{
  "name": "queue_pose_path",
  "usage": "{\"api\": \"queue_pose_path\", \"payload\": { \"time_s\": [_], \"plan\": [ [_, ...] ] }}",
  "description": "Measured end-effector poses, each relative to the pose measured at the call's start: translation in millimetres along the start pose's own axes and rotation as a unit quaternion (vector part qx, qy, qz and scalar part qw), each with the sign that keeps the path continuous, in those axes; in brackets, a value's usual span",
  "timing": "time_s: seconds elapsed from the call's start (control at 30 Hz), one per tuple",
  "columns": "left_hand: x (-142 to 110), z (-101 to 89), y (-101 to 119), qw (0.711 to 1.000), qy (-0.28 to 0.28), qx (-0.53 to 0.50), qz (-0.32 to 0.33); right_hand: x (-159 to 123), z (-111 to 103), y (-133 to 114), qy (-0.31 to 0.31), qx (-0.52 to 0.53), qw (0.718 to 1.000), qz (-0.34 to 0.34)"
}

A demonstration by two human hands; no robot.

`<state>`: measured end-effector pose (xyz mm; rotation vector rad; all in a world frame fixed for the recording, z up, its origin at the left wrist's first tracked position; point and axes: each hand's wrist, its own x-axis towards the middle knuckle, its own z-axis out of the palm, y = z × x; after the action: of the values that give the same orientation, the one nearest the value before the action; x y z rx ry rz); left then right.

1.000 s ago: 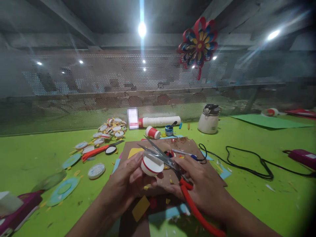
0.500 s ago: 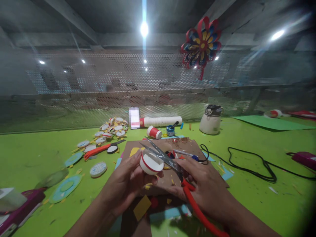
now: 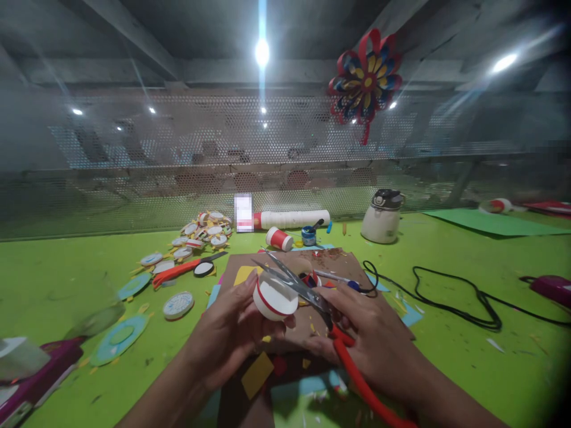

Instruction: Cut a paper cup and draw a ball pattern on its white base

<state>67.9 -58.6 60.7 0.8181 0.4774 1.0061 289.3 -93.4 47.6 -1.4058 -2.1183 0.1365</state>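
Note:
In my left hand [image 3: 229, 324] is the cut-off base of a white paper cup [image 3: 272, 306] with a thin red band, tilted with its rim up. My fingers close around its left side and underneath. My right hand [image 3: 368, 324] grips a pair of scissors [image 3: 352, 365] with long red handles. Their blades are parted and point up and left, lying across the cup piece's right and upper edge. Whether the blades bite into the paper, I cannot tell. Below both hands lies a brown cardboard sheet [image 3: 339, 261] strewn with paper scraps.
On the green table, a pile of decorated paper discs [image 3: 214, 230] and another red-handled pair of scissors [image 3: 178, 272] lie left. Behind are a red and white cup [image 3: 279, 239], a stack of cups [image 3: 294, 219], and a blue jar [image 3: 308, 236]. A black cord [image 3: 446, 315] and a bottle [image 3: 380, 223] are right.
Almost nothing differs. The cup piece has shifted slightly down and right and turned a little in my left hand. The scissors stay parted in nearly the same place.

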Motion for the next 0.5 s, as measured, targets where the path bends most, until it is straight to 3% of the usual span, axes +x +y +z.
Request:
{"api": "queue_pose_path", "payload": {
  "time_s": [0.5],
  "plan": [
    [2.2, 3.2, 0.9, 0.998, -0.064, -0.008, -0.021, -0.8, 0.7, -1.3, 0.008, -0.005, 1.0, -0.013]
  ]
}}
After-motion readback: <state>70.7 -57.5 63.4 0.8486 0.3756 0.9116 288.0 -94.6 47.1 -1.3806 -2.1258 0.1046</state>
